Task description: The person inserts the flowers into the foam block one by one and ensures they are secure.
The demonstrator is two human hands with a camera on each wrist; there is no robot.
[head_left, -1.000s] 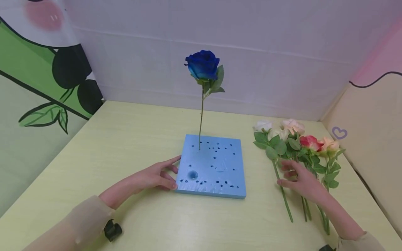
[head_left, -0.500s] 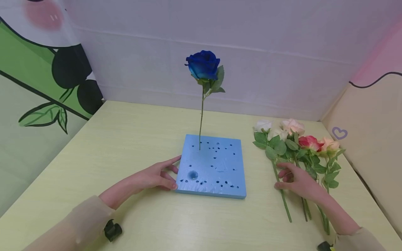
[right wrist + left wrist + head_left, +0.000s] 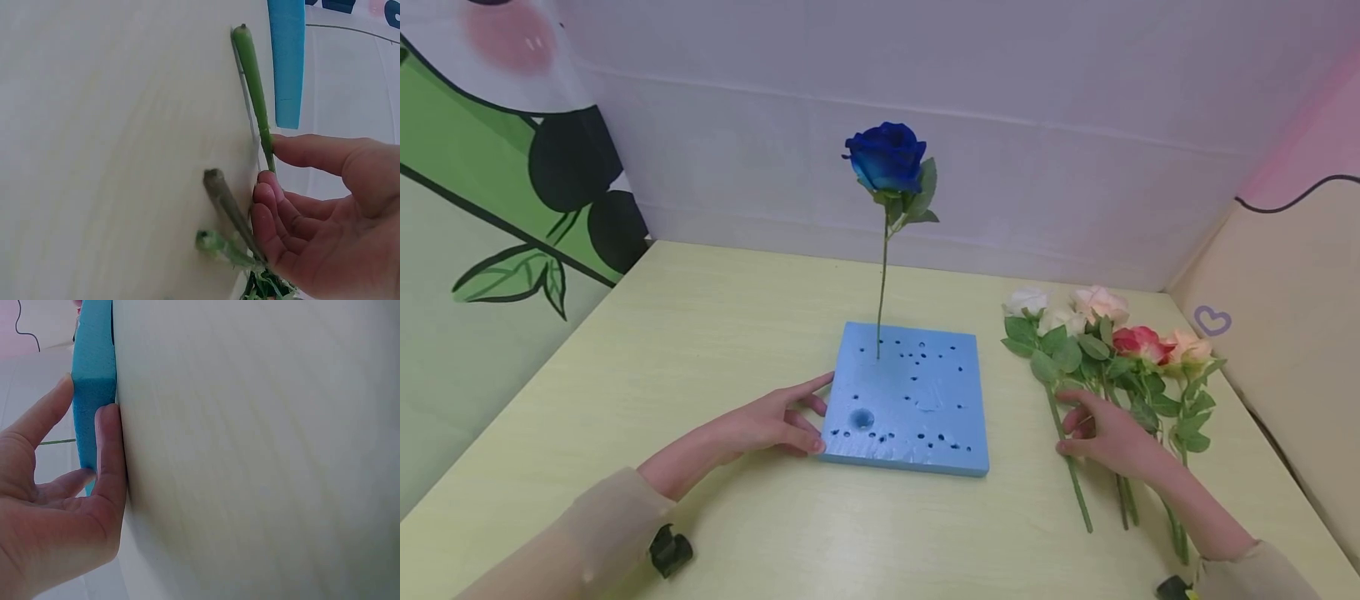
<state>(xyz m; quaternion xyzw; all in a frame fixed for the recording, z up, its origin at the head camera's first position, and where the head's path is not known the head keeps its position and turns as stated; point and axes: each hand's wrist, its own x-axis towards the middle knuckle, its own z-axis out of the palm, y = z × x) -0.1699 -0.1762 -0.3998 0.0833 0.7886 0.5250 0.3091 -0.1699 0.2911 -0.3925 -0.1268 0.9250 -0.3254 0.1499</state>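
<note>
My right hand (image 3: 1112, 437) lies over the loose stems on the table (image 3: 700, 350), thumb and fingertips (image 3: 267, 194) closing on the leftmost stem (image 3: 1070, 471), a pinch just made, the other fingers loosely curled. That stem belongs to the white rose (image 3: 1027, 301); it lies flat, long axis running from the bloom at the far end to the cut end nearest me. The other roses (image 3: 1138, 342) lie beside it, heads away from me. My left hand (image 3: 767, 425) is open, fingers straight, pressed against the left edge of the blue foam block (image 3: 910, 400). A blue rose (image 3: 886, 158) stands upright in the block's far left corner.
</note>
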